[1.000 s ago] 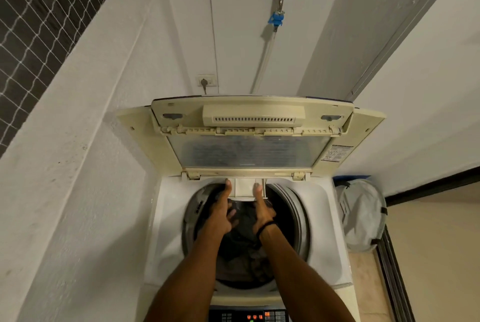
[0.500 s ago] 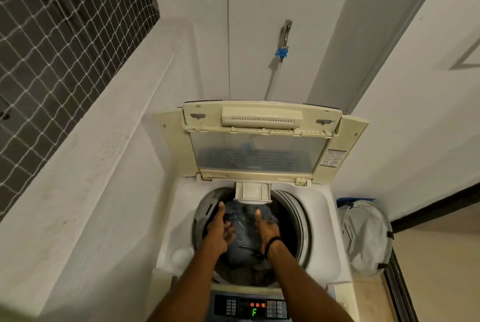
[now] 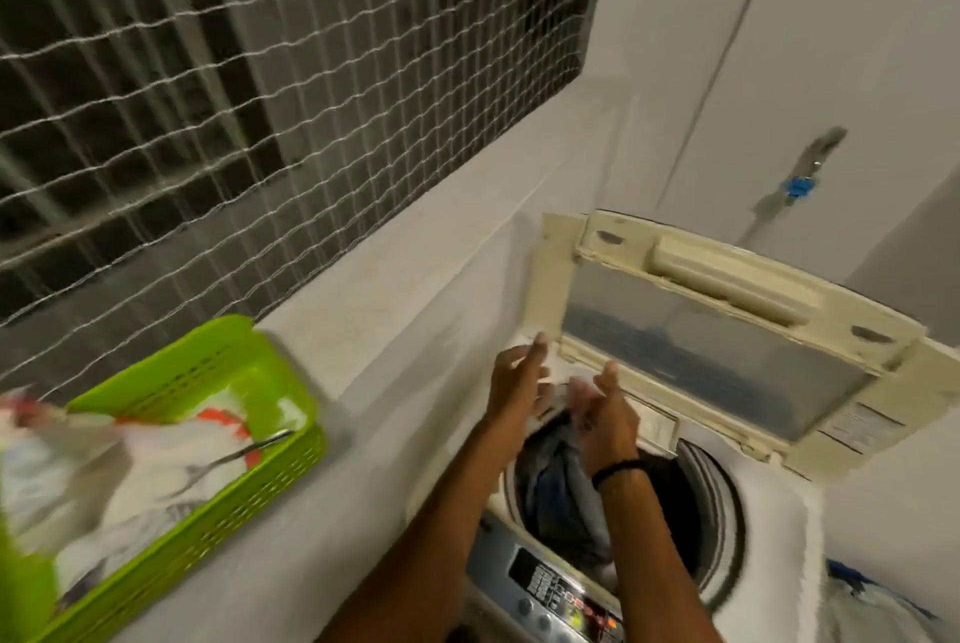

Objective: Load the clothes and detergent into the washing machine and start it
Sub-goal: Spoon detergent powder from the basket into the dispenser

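Observation:
The top-loading washing machine (image 3: pixel 774 512) stands at the lower right with its cream lid (image 3: pixel 727 325) raised. Dark blue and grey clothes (image 3: pixel 561 492) fill the drum. Its control panel (image 3: pixel 566 595) sits at the front edge. My left hand (image 3: pixel 517 382) hovers above the drum's back left rim, fingers spread, holding nothing. My right hand (image 3: pixel 608 419), with a black band on the wrist, is beside it over the clothes, fingers loosely apart and empty. The frame is blurred by motion.
A green plastic basket (image 3: pixel 208 502) on the white ledge at the left holds white packets and a metal spoon. A netted window (image 3: pixel 260 97) is above it. A tap with a blue fitting (image 3: pixel 800 185) hangs on the back wall. A white laundry bag (image 3: pixel 872 611) lies at the right.
The view has swung left, bringing the green basket and window into sight. Both hands have lifted from the clothes in the drum and drifted toward the left rim.

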Demonstrator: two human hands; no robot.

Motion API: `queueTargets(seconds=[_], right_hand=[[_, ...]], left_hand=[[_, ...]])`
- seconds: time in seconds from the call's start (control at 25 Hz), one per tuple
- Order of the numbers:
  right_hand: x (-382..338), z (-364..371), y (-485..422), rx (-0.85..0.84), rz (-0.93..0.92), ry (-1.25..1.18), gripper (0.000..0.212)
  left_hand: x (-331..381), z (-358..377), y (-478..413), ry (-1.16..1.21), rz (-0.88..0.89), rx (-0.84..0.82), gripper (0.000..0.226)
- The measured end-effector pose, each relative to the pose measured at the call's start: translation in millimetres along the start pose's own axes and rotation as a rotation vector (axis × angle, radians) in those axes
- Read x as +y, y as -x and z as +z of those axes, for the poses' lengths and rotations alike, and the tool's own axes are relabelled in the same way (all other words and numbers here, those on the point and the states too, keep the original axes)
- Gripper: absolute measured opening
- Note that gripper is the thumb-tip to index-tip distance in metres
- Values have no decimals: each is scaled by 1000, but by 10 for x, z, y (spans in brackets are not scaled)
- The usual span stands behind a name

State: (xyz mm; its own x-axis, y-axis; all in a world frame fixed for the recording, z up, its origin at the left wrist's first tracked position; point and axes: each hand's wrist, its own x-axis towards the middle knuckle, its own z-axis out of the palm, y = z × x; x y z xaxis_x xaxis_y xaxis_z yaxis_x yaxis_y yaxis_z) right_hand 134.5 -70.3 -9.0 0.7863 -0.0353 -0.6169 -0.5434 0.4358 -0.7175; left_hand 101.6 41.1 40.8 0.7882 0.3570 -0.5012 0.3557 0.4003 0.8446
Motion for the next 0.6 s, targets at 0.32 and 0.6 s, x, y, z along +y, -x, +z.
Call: queueTargets(seconds=[0.32, 0.6], right_hand=[[-235, 1289, 1243, -656, -368, 378, 42], [204, 2294, 2183, -1248, -1300, 1365, 22]], left_hand=[[1086, -1185, 1371, -75, 595, 211, 31], [1168, -2500, 2425, -39, 870, 706, 22]])
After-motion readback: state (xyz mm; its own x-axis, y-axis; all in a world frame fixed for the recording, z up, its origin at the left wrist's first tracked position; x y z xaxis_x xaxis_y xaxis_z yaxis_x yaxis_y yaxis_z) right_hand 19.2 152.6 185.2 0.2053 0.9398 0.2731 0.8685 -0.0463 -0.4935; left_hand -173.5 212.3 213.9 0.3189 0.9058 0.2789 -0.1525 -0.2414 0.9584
